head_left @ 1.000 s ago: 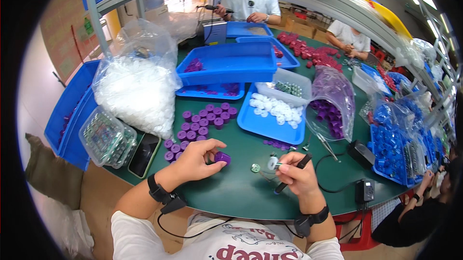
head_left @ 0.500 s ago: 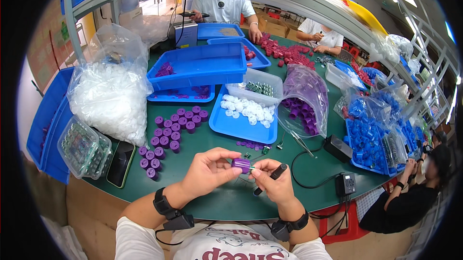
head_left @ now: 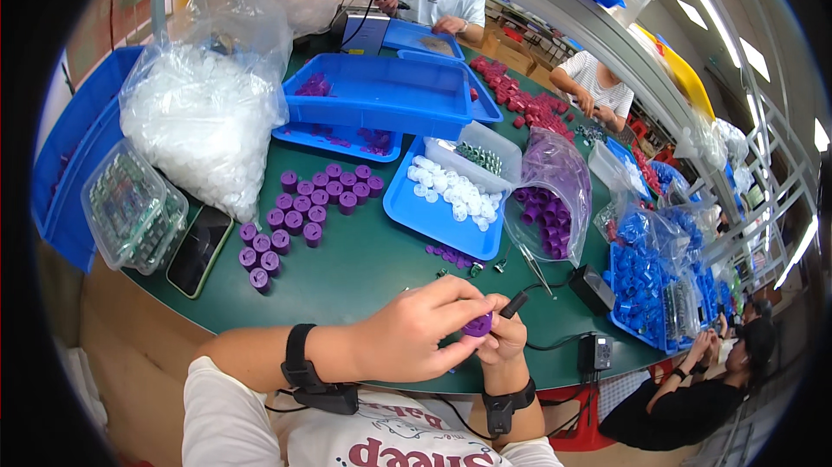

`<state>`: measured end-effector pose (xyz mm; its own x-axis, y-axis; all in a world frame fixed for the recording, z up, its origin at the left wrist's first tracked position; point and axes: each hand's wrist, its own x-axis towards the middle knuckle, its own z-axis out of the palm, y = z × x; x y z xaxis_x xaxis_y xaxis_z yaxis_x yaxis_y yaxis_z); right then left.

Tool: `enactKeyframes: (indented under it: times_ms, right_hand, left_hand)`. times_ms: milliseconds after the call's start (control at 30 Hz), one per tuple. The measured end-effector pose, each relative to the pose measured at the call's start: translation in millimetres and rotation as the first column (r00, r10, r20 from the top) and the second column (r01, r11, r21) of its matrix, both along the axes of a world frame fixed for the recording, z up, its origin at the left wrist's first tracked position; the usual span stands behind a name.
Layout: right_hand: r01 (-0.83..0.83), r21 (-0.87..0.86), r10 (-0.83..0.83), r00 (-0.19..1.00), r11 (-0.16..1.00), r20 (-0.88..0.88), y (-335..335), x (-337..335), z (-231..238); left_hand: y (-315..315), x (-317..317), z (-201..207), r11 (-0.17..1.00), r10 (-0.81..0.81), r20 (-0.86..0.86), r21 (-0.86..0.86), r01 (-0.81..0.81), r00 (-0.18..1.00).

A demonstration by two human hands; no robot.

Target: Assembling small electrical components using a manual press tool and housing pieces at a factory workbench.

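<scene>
My left hand (head_left: 416, 328) is closed on a small purple plastic cylinder (head_left: 477, 325), its round end facing up. My right hand (head_left: 504, 341) meets it from the other side, fingertips pressed against the cylinder. A black pen-shaped tool (head_left: 515, 304) is tucked in the right hand, its upper end sticking out past the fingers. Just beyond the hands lie small green circuit boards (head_left: 475, 270) and a scatter of thin purple pieces (head_left: 446, 255). Several finished-looking purple cylinders (head_left: 302, 204) stand in rows to the left.
A blue tray (head_left: 401, 211) carries white round parts and a clear box of circuit boards. Beside it sit a bag of purple parts (head_left: 559, 174) and tweezers (head_left: 536, 269). Left are a phone (head_left: 199, 250) and a bag of white parts (head_left: 195, 120). Co-workers sit across and at right.
My hands have moved slightly right with the purple cylinder. It has been tilted so its round end shows, and the green piece seen at its right end is now hidden. The view has turned.
</scene>
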<state>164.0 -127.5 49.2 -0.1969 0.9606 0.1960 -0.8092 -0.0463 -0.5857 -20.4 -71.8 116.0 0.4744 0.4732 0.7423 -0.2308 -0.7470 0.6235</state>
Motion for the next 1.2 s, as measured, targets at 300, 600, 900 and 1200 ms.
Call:
enactKeyframes:
  times_ms: [300,600,900,1200]
  right_hand:
    - [-0.126,0.082,0.133,0.987,0.989,-0.093,0,5,-16]
    - [0.003,-0.011,-0.004,0.997,1.0,-0.072,-14,-8,-2]
    - [0.108,-0.02,-0.107,0.994,0.994,0.026,-20,-23,-2]
    - [0.306,0.049,-0.272,0.747,0.951,0.607,-23,-29,25]
  left_hand:
    - [-1,3,-4,0.995,-0.086,-0.006,0.039,0.086,0.996]
    - [-4,5,-11,0.998,0.016,-0.029,0.059,-0.015,0.999]
    - [-8,3,-15,0.999,0.051,-0.007,0.006,-0.051,0.999]
    - [3,-13,-39,0.993,0.119,-0.065,0.023,-0.118,0.991]
